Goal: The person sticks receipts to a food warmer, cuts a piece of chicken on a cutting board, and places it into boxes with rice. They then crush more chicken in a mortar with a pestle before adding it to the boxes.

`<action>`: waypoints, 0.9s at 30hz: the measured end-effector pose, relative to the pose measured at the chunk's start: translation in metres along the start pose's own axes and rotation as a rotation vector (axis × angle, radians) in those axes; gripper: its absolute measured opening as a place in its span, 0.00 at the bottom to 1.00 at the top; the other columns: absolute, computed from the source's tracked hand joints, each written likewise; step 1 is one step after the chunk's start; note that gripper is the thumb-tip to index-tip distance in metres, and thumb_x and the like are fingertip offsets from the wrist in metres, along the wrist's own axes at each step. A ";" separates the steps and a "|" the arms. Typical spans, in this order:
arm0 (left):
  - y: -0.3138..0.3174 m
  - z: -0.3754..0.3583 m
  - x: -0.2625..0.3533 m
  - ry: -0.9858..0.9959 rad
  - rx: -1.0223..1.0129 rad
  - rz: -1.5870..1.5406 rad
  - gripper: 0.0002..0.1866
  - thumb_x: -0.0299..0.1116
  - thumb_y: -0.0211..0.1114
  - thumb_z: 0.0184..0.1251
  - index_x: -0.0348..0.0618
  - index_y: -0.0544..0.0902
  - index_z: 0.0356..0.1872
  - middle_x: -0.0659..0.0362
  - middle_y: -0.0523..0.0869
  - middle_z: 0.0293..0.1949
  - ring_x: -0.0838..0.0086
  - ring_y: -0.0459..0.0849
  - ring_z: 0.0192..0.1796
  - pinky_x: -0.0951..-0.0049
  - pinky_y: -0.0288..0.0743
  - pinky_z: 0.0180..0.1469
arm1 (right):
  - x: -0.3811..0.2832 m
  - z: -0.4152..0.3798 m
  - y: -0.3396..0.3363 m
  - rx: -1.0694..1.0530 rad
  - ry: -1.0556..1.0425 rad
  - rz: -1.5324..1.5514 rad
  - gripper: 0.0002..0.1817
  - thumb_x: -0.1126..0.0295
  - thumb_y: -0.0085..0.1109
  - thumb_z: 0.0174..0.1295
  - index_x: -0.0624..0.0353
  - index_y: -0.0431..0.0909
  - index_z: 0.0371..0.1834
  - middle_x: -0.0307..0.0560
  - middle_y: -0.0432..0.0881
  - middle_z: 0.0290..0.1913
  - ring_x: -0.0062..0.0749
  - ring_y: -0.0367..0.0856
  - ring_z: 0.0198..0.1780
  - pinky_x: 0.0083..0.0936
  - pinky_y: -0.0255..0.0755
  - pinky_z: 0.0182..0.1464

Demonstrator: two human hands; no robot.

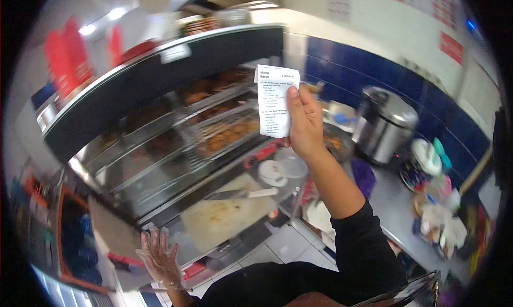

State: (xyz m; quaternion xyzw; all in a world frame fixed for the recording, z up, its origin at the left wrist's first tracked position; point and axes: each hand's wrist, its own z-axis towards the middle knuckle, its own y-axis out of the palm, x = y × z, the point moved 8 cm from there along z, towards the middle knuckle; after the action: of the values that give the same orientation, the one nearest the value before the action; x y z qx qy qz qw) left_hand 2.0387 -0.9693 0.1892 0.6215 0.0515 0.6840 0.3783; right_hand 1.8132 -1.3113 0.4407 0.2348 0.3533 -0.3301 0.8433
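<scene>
A printed paper receipt [274,106] is held up in front of me, its text facing my camera. My right hand [307,120], bare, pinches the slip along its right edge with the thumb in front. Low on the left, my left hand [160,259] wears a clear plastic glove. Its fingers are spread and nothing is in them. Closest to that hand is the counter edge, with a stained white cutting board [227,219] to its right. Across the board lies a knife [243,193] with a pale handle.
Behind the board stands a display case [160,61] with trays of fried food [227,133]. White round lids [272,172] lie near the board. On the right counter are a large steel pot [385,125], a purple cloth [363,176] and plastic bags [441,221].
</scene>
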 end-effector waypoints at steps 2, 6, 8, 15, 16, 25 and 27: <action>0.050 0.003 -0.024 -0.062 -0.086 -0.033 0.43 0.64 0.49 0.62 0.53 0.52 0.73 0.46 0.60 0.70 0.50 0.60 0.70 0.41 0.57 0.63 | -0.020 -0.024 -0.073 0.177 -0.048 -0.052 0.20 0.54 0.41 0.73 0.58 0.76 0.51 0.37 0.79 0.24 0.12 0.68 0.12 0.13 0.58 0.09; 0.172 -0.028 -0.077 -0.121 -0.354 -0.079 0.41 0.62 0.47 0.65 0.53 0.50 0.74 0.46 0.55 0.72 0.49 0.54 0.72 0.41 0.54 0.65 | -0.073 -0.104 -0.232 0.393 -0.048 -0.178 0.20 0.55 0.42 0.73 0.59 0.75 0.52 0.37 0.79 0.24 0.13 0.69 0.13 0.14 0.61 0.11; 0.232 -0.054 -0.113 -0.236 -0.358 -0.176 0.44 0.64 0.48 0.62 0.52 0.49 0.74 0.46 0.53 0.73 0.48 0.51 0.74 0.39 0.49 0.67 | -0.100 -0.157 -0.315 0.492 -0.063 -0.270 0.20 0.55 0.42 0.73 0.60 0.75 0.52 0.38 0.79 0.25 0.14 0.69 0.13 0.14 0.61 0.11; 0.415 -0.165 -0.214 -0.527 -0.610 -0.237 0.37 0.59 0.40 0.70 0.56 0.47 0.75 0.53 0.46 0.75 0.51 0.44 0.76 0.35 0.37 0.69 | -0.192 -0.410 -0.554 1.157 -0.003 -0.472 0.18 0.55 0.47 0.71 0.58 0.77 0.45 0.37 0.79 0.27 0.17 0.75 0.20 0.17 0.67 0.15; 0.436 -0.178 -0.222 -0.548 -0.643 -0.246 0.36 0.58 0.40 0.70 0.55 0.46 0.75 0.52 0.45 0.76 0.50 0.44 0.76 0.35 0.37 0.69 | -0.202 -0.448 -0.580 1.231 -0.034 -0.518 0.17 0.55 0.47 0.71 0.58 0.77 0.44 0.37 0.80 0.28 0.17 0.76 0.22 0.17 0.69 0.19; 0.522 -0.256 -0.239 -0.618 -0.605 -0.141 0.39 0.62 0.39 0.69 0.54 0.44 0.75 0.51 0.44 0.75 0.50 0.43 0.76 0.37 0.44 0.69 | -0.301 -0.651 -0.697 1.360 0.302 -1.966 0.05 0.73 0.59 0.54 0.60 0.81 0.32 0.47 0.79 0.36 0.45 0.74 0.45 0.35 0.66 0.47; 0.524 -0.262 -0.239 -0.587 -0.599 -0.086 0.38 0.61 0.38 0.69 0.54 0.44 0.75 0.52 0.44 0.76 0.52 0.43 0.76 0.37 0.44 0.69 | -0.284 -0.652 -0.728 1.128 0.429 -2.161 0.04 0.72 0.60 0.53 0.59 0.81 0.30 0.45 0.79 0.35 0.46 0.74 0.46 0.37 0.67 0.47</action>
State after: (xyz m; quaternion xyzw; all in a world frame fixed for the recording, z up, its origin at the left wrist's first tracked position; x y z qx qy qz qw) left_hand 1.5543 -1.3752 0.2204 0.6500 -0.2335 0.4462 0.5691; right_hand 0.8482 -1.2792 0.1187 0.2026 0.3052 -0.9174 -0.1553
